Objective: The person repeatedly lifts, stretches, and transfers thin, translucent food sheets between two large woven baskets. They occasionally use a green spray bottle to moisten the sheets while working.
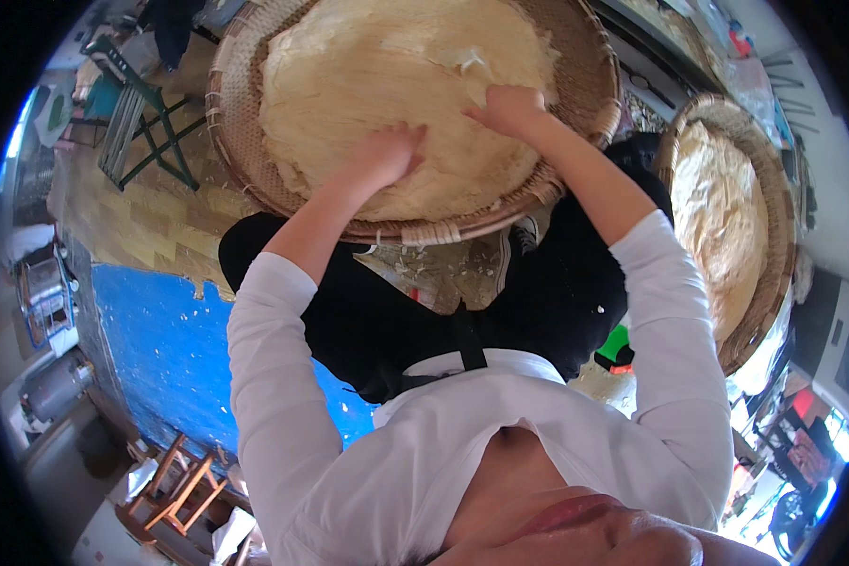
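Note:
A broad, pale cream mass with fine strand-like streaks (368, 78) lies in a large round woven bamboo tray (237, 120) in front of my knees. My left hand (389, 152) is on the near middle of the mass, back of the hand up, fingers partly curled. Further right, my right hand (513, 110) is over the mass with bent fingers and the thumb pointing left. Whether either hand pinches any of the material is hidden. A whitish raised patch (472, 62) shows just beyond my right hand.
A second woven basket (775, 233) at my right holds a similar cream mass (722, 226). A green folding chair (145, 117) stands at the left on the tan floor. Blue flooring (163, 339) lies to my left, with a wooden stool (180, 488) behind.

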A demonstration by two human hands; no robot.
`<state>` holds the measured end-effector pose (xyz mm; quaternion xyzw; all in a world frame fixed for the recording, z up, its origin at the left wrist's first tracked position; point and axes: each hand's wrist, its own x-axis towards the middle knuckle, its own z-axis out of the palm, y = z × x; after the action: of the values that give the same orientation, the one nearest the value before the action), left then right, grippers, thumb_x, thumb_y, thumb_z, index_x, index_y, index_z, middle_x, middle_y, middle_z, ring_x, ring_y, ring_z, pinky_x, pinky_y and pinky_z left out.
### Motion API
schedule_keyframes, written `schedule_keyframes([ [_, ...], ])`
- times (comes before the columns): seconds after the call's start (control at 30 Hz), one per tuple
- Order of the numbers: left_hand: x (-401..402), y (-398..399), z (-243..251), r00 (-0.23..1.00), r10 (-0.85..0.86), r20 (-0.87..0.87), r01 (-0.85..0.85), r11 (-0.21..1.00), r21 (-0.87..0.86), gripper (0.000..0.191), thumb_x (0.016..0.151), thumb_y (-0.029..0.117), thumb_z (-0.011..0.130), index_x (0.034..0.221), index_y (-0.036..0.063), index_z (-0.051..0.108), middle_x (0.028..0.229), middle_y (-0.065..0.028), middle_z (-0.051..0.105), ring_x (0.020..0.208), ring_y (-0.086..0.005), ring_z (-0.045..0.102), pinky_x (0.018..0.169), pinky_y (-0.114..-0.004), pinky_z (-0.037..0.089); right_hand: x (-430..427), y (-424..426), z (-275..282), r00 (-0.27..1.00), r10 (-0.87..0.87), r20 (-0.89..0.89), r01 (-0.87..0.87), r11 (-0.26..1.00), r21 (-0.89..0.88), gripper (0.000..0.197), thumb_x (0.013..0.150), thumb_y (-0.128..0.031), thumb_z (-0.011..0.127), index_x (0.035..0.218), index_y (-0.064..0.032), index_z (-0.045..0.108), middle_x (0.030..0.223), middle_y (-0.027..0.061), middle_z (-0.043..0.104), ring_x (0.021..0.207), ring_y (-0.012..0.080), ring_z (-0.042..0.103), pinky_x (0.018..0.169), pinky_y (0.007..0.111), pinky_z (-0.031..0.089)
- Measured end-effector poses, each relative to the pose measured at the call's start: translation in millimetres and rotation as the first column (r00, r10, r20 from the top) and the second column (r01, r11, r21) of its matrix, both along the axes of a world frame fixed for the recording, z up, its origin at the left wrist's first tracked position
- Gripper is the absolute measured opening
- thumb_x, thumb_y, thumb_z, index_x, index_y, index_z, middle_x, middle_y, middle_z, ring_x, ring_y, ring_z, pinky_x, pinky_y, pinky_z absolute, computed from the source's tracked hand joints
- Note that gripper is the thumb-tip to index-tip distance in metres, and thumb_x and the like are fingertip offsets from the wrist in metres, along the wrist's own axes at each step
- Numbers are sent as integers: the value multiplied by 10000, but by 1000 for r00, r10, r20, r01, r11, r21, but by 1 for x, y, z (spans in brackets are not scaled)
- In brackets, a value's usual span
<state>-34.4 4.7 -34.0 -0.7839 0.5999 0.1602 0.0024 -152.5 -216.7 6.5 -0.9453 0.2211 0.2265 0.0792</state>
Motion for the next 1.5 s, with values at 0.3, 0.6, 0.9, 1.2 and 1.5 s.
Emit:
schedule_keyframes([
  [0.3, -4, -18, 9, 954, 287, -91, -298, 945, -138, 439, 942, 350, 588, 1218, 11, 557, 1146, -218, 616, 973, -398, 633, 801, -492, 529, 48, -22, -19, 646, -760, -74, 264, 132, 955, 288, 959, -317, 503, 867, -75, 631, 936, 85, 704, 895, 218, 691, 762, 332, 541],
  [0.6, 93, -19, 29, 800, 541, -260, -600, 718, -354, 236, 920, 256, 549, 950, 35, 625, 931, -184, 658, 883, -361, 648, 744, -469, 505, 68, -42, -8, 524, -818, -240, 119, -209, 971, 242, 987, -276, 477, 812, -127, 550, 856, 50, 676, 827, 181, 678, 708, 309, 567],
  [0.9, 21, -35, 29, 992, 92, 81, -54, 923, -380, 180, 848, 85, 562, 1012, 51, 628, 1056, -163, 605, 974, -334, 631, 766, -433, 523, 72, -25, -14, 680, -709, -188, 281, 14, 960, 344, 1017, -304, 356, 910, -82, 595, 1065, 137, 702, 989, 223, 677, 866, 339, 537],
  [1.2, -21, -13, -26, 962, 170, -214, -142, 980, 143, 354, 817, 196, 675, 1142, 56, 664, 1222, -148, 521, 1153, -364, 522, 859, -602, 475, 125, -30, 20, 778, -616, 121, 116, 331, 936, 364, 1031, -288, 321, 856, -62, 547, 1177, 136, 667, 1103, 223, 627, 942, 358, 504],
  [1.5, -11, -24, -15, 891, 288, -351, -181, 934, 309, 503, 766, 94, 743, 1258, 68, 643, 1401, -131, 402, 1283, -357, 424, 900, -637, 473, 262, -52, 145, 565, -793, 225, -415, -37, 909, 229, 936, -249, 436, 936, -87, 599, 1045, 103, 669, 1081, 271, 600, 993, 510, 427],
])
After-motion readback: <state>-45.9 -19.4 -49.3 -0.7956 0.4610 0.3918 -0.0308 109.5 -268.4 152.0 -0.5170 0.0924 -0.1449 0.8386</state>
